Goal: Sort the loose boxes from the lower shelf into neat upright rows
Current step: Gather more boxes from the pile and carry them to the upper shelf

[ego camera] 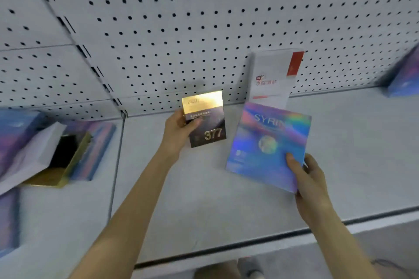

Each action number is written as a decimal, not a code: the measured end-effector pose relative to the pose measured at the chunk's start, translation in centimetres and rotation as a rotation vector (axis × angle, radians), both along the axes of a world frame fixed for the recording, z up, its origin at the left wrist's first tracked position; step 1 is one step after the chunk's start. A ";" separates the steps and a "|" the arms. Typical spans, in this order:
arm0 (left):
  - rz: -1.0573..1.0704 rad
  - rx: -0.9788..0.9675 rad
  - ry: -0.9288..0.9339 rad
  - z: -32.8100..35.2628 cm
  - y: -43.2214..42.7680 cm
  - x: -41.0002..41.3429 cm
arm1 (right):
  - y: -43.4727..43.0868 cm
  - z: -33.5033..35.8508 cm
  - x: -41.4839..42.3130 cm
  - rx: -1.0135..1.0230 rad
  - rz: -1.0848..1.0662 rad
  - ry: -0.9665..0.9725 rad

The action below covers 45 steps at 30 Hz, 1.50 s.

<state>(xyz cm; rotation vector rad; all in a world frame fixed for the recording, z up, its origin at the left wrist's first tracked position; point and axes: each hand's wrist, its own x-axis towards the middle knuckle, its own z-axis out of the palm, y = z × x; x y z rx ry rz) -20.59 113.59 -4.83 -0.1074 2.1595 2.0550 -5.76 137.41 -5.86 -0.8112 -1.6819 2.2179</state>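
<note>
The holographic box (268, 145) has a glossy, iridescent foil face. The dark box (205, 118) looks like smooth card, with a mirror-bright gold foil band on top. The white box (273, 77) is matt card. The shelf (204, 188) and pegboard (181, 29) look like matt painted metal.

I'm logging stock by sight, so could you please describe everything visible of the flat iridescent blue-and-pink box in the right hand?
The flat iridescent blue-and-pink box is a thin, squarish carton with a glossy holographic face, lettered SYRIN above a round pale emblem. It looks closed and tilted, over the white shelf. The right hand grips its lower right corner, thumb on front.
</note>
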 end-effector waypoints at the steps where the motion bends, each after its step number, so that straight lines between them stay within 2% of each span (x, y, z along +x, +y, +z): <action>1: -0.022 -0.037 0.033 -0.2 0.2 -1.2 | -0.1 -0.3 -0.3 -0.021 0.000 0.006; 8: -0.076 -0.400 0.193 -1.3 0.6 -6.4 | 0.1 -1.3 -2.5 0.015 -0.045 -0.038; 15: -0.017 -0.507 0.301 -1.3 0.6 -7.9 | 0.6 -1.6 -2.2 0.020 -0.020 -0.075; 25: -0.039 -0.593 0.131 -1.2 0.4 -7.7 | 0.1 -1.2 -2.1 -0.016 -0.060 -0.047; 32: 0.184 -0.388 0.178 -1.3 1.0 0.0 | 0.1 -1.0 -1.6 -0.065 -0.076 -0.013; 34: 0.114 -0.305 0.111 -1.4 2.6 3.0 | 0.4 -1.0 -1.5 -0.102 -0.060 0.003; 37: -0.147 -0.152 -0.025 -1.6 5.8 5.7 | 1.0 -0.7 -1.1 -0.174 -0.027 0.029; 40: -0.278 -0.156 0.005 -0.9 8.9 6.4 | 2.3 -0.5 -0.3 -0.188 -0.047 0.017; 45: -0.345 -0.186 0.030 -0.6 14.2 7.2 | 7.6 0.1 1.6 0.013 -0.133 -0.012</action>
